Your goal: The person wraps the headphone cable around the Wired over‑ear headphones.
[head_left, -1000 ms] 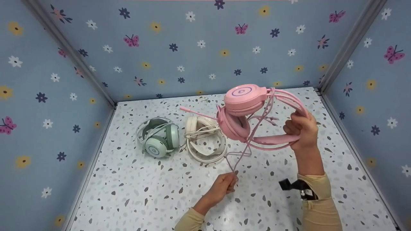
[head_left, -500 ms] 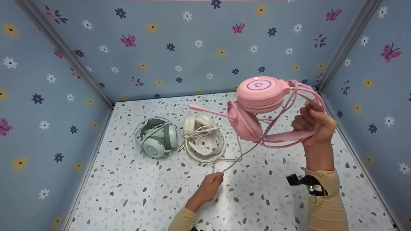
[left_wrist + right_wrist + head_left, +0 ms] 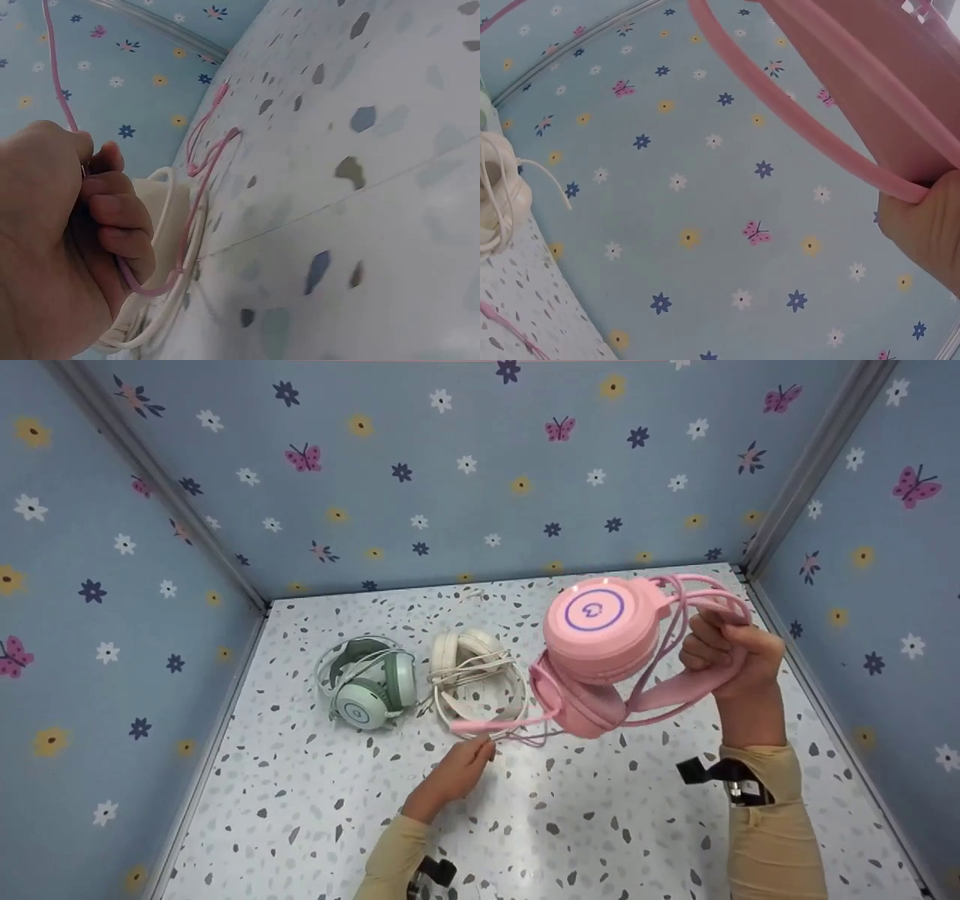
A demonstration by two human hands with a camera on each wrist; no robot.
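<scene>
A pink headset (image 3: 600,622) with a boom microphone hangs above the table, its ear cups toward the left. My right hand (image 3: 739,656) grips it by the headband; the right wrist view shows the pink band (image 3: 802,120) passing into that hand. Lower and to the left, my left hand (image 3: 454,772) holds the headset's pink cable (image 3: 58,75) in curled fingers. From beneath those fingers the cable loops on to its plug end (image 3: 221,94) over the table. Just beyond the left hand lies a white headset (image 3: 480,679), wrapped in its own cable and partly overlapped by the pink microphone.
A green headset (image 3: 367,682) lies left of the white one. The speckled table (image 3: 585,840) is enclosed by blue flowered panels (image 3: 480,457) at the back and both sides. Wrist cameras sit on both sleeves.
My left hand has moved left and away from me, drawing the cable along. My right hand has shifted right, and the headset has tilted so its microphone points lower.
</scene>
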